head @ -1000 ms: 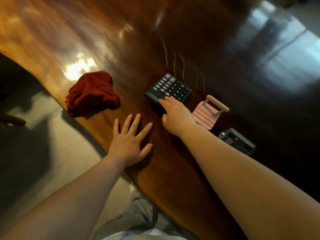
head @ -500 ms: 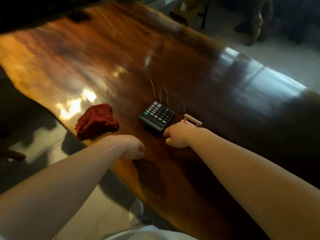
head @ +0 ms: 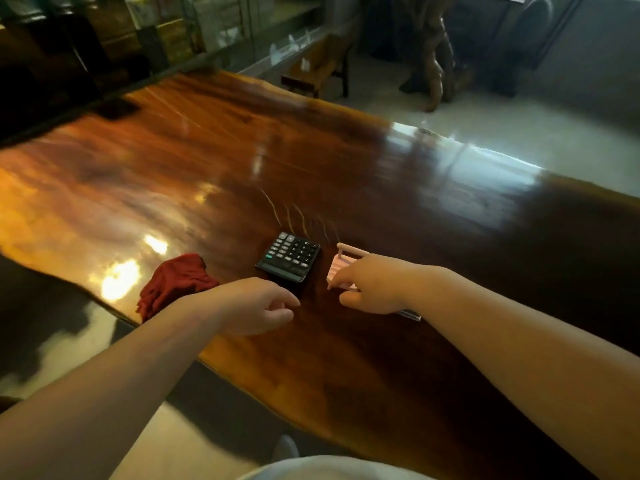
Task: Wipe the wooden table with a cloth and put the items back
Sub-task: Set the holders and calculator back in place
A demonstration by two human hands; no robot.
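A glossy wooden table (head: 214, 174) fills the view. A crumpled dark red cloth (head: 173, 285) lies near its front edge. A black calculator (head: 289, 256) rests flat just right of the cloth. My left hand (head: 256, 306) hovers low in front of the calculator, fingers loosely curled and holding nothing; its forearm covers the cloth's near corner. Right of the calculator stands a small pink ribbed rack (head: 341, 263). My right hand (head: 375, 285) covers the rack's near side, with fingertips and thumb closed on its near edge.
The corner of a small dark box (head: 412, 315) shows under my right wrist. Beyond the table's far edge stand a wooden bench (head: 318, 69) and a carved wooden piece (head: 434, 64) on a pale floor. Shelves with boxes (head: 166, 32) line the back left.
My right hand left the calculator and moved right onto the pink rack. My left hand lifted off the table and curled. The camera tilted up, showing more of the room.
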